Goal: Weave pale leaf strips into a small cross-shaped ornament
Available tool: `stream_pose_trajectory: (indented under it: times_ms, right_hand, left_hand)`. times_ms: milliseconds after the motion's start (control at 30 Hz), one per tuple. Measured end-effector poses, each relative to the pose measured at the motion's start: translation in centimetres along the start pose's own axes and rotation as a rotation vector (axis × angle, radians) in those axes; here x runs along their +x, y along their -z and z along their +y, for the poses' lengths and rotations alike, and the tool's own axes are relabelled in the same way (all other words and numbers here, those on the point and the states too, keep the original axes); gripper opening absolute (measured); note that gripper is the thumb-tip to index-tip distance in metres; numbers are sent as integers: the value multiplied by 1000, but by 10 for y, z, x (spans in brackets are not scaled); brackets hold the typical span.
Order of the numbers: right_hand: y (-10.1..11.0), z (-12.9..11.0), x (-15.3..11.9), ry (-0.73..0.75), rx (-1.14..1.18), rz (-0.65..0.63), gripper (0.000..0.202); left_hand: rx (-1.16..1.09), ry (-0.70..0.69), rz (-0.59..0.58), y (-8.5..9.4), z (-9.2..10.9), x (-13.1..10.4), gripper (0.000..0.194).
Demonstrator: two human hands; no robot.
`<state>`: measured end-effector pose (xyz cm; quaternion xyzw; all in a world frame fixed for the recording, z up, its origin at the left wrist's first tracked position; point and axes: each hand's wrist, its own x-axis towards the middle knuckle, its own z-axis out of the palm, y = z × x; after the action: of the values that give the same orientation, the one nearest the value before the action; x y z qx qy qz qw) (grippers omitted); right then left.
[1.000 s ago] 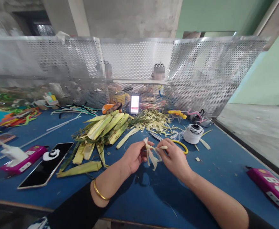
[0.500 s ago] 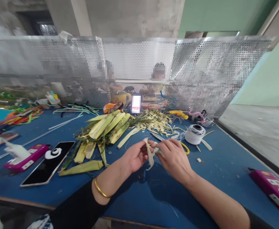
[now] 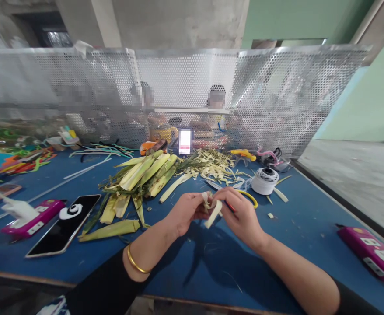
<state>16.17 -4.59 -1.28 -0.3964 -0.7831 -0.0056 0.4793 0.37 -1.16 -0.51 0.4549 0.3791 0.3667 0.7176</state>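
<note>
Pale strips of corn husk (image 3: 214, 214), curled and bent, are held between my two hands above the blue table. My left hand (image 3: 189, 211) pinches them from the left, its fingers partly folded beneath. From the right, my right hand (image 3: 241, 216) grips the husk with thumb and forefinger; its other fingers are bent. Just behind the right hand lies a tool with a yellow loop handle (image 3: 251, 199), partly hidden by that hand. A bit of red shows by the right fingers; I cannot tell what it belongs to.
Corn husks (image 3: 146, 173) are heaped left of centre, with husk shreds (image 3: 213, 164) behind. A white thread spool (image 3: 264, 181) stands right. A black phone (image 3: 64, 225) and magenta power strip (image 3: 36, 218) lie left, another magenta device (image 3: 372, 253) right. A perforated metal screen (image 3: 185, 78) borders the back.
The husk strip that hung down between my hands now curls up and bends toward the right fingers. My right hand has turned and closed in. The view has shifted slightly.
</note>
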Motion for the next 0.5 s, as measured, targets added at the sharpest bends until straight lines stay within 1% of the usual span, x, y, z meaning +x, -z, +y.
stream_pose_trajectory:
  times_ms: [67, 100, 167, 233, 333, 400, 500]
  right_hand:
    - [-2, 4, -2, -237, 44, -28, 13]
    - [-3, 5, -3, -324, 48, -69, 11]
    - [-4, 5, -3, -443, 38, -160, 9]
    - [-5, 3, -2, -513, 20, -217, 10]
    - [-4, 0, 1, -589, -3, -246, 12]
    - [-4, 1, 2, -625, 31, -246, 12]
    - [-6, 5, 1, -661, 135, -207, 16]
  left_hand:
    - [94, 17, -52, -3, 1, -2, 30]
    - [130, 26, -68, -4, 2, -3, 31]
    - [178, 35, -72, -5, 1, -3, 31]
    - [205, 47, -66, -5, 1, -3, 30]
    - [201, 74, -45, -5, 1, -4, 27]
    - [185, 97, -34, -5, 1, -4, 25]
    - [156, 133, -25, -5, 0, -2, 21]
